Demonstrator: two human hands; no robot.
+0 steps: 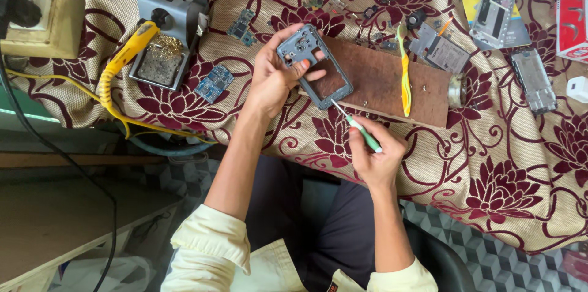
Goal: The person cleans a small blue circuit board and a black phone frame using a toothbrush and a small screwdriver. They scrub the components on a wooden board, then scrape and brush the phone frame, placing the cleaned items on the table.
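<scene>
**Screwdriver tip at the edge of a phone frame**

The left hand [275, 78] was closed around a grey phone frame [313, 65], thumb across its face, holding it tilted above the near-left corner of a brown wooden board [392, 81] on the cloth-covered worktop [502, 163]. The right hand [376, 157] was curled shut on a green-handled screwdriver [361, 131], whose tip met the frame's near edge.

A slip seemed the chief risk: with the frame held in the air rather than braced on the board, a push off line could skate the tip across the plastic or into the left fingers. Any freed screw might drop and vanish in the patterned cloth. A yellow-handled brush [404, 78] lay on the board, and a soldering station [168, 29] stood far left.
</scene>
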